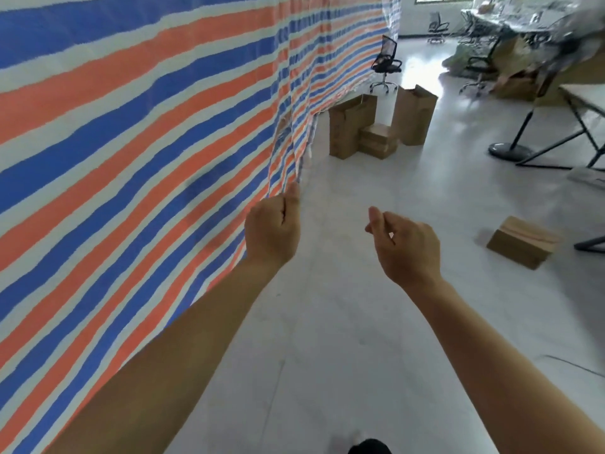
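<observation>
A large tarp (131,126) striped in blue, orange and white hangs like a curtain along the left side of the room. My left hand (273,229) pinches the tarp's lower edge where the fabric bunches into folds, thumb pressed on top. My right hand (406,244) hovers apart to the right over the white floor (343,322), with its fingers loosely curled and nothing in it.
Tall cardboard boxes (352,126) stand at the tarp's far end, with a second tall box (414,114) beside them. A small box (522,240) lies on the floor at right. Office chairs (386,63), a fan base (509,150) and cluttered tables (582,96) fill the far right.
</observation>
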Demonstrator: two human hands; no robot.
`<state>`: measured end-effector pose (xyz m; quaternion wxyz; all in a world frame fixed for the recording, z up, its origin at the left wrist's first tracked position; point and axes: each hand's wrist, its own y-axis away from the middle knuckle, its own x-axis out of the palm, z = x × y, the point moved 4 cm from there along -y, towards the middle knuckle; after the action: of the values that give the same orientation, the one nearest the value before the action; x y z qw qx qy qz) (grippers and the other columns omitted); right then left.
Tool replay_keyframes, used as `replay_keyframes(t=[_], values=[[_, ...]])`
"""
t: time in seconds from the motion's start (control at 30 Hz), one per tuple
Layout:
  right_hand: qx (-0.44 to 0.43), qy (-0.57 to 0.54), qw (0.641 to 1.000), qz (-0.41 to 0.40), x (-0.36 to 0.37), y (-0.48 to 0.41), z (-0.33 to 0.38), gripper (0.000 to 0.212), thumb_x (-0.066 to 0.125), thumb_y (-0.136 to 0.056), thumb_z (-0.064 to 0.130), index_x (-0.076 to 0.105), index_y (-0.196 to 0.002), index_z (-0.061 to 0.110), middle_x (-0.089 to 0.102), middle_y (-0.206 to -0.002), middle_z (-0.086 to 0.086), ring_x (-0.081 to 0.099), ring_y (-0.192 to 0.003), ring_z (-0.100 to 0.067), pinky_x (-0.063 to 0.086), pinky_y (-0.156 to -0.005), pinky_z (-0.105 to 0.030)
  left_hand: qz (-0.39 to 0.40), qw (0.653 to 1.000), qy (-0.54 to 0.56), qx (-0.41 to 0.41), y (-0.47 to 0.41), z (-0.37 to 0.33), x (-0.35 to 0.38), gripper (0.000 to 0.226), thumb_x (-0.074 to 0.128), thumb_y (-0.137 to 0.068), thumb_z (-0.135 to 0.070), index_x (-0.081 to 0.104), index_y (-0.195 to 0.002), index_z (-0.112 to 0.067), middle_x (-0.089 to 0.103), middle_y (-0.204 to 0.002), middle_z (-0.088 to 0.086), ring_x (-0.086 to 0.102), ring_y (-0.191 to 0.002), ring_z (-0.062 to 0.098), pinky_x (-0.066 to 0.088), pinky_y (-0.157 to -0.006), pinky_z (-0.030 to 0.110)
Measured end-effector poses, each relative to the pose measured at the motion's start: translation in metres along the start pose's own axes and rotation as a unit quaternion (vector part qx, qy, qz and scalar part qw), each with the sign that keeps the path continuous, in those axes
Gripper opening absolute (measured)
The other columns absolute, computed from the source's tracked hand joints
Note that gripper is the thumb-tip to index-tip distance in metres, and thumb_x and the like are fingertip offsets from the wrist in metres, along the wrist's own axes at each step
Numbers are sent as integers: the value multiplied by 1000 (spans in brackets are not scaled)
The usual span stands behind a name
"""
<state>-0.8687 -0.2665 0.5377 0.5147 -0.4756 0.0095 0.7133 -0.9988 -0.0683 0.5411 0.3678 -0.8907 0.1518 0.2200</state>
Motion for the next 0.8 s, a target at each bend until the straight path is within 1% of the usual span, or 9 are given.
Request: replay_keyframes(t=[0.07, 0.2, 0.37, 0.43, 0.5, 0.53, 0.6, 0.67, 0.8], values=[[16, 7, 1000, 0, 21, -45, -32, 51, 39, -106, 49, 76, -83, 23, 77, -87, 3, 70, -83, -28, 53, -71, -39, 10, 1000, -14, 2, -39, 7, 53, 84, 18, -91, -83, 64, -95, -13, 67, -86, 1, 66, -69, 22, 62, -70, 42], [21, 28, 999, 16, 63, -146, -96, 64, 26, -101, 57, 73, -80, 19, 75, -81, 1, 69, -77, -28, 55, -69, -41, 6, 999, -35, -4, -119, 6, 148, 80, 19, -92, -82, 65, -98, -18, 68, -90, -3, 67, -71, 21, 63, -71, 40], [42, 51, 997, 41, 86, -266, -164, 58, 36, -105, 50, 68, -73, 13, 72, -72, -1, 65, -67, -27, 54, -65, -39, 62, 995, -64, -39, -214, -8, 253, 91, 19, -92, -82, 59, -86, -1, 59, -72, 15, 59, -60, 33, 58, -59, 53], [43, 54, 997, 40, 97, -312, -183, 58, 37, -104, 49, 66, -71, 12, 71, -69, 0, 64, -64, -25, 55, -63, -39, 92, 994, -63, -22, -243, -26, 273, 78, 22, -99, -70, 57, -75, -4, 57, -65, 12, 57, -58, 31, 52, -59, 51], [38, 56, 997, 39, 114, -355, -197, 58, 37, -104, 49, 64, -69, 11, 70, -67, 0, 63, -61, -25, 55, -62, -39, 114, 991, -68, -4, -273, -23, 300, 57, 30, -104, -51, 52, -68, -13, 55, -59, 4, 53, -59, 25, 47, -62, 44], [41, 53, 997, 40, 118, -365, -200, 59, 38, -104, 49, 63, -68, 11, 69, -66, 0, 63, -60, -25, 55, -61, -39, 116, 990, -74, -2, -281, -17, 309, 56, 30, -104, -51, 52, -68, -14, 54, -59, 3, 53, -59, 24, 47, -63, 44], [36, 52, 997, 49, 149, -413, -216, 58, 39, -104, 48, 61, -66, 10, 68, -64, -1, 62, -58, -25, 54, -61, -39, 85, 993, -76, -35, -318, 19, 352, 77, 22, -99, -69, 57, -75, -5, 58, -66, 10, 56, -57, 28, 55, -62, 51], [32, 57, 996, 57, 182, -459, -230, 58, 39, -104, 48, 61, -67, 9, 68, -63, -2, 62, -58, -25, 54, -61, -39, 67, 993, -77, -58, -352, 58, 395, 91, 19, -92, -82, 61, -83, -2, 62, -73, 14, 60, -58, 31, 59, -62, 52], [25, 73, 995, 66, 249, -562, -255, 58, 39, -104, 48, 60, -66, 9, 67, -63, -2, 62, -59, -26, 54, -62, -38, 54, 994, -62, -70, -443, 98, 468, 90, 18, -91, -83, 62, -85, -4, 61, -72, 9, 60, -59, 29, 59, -64, 49]])
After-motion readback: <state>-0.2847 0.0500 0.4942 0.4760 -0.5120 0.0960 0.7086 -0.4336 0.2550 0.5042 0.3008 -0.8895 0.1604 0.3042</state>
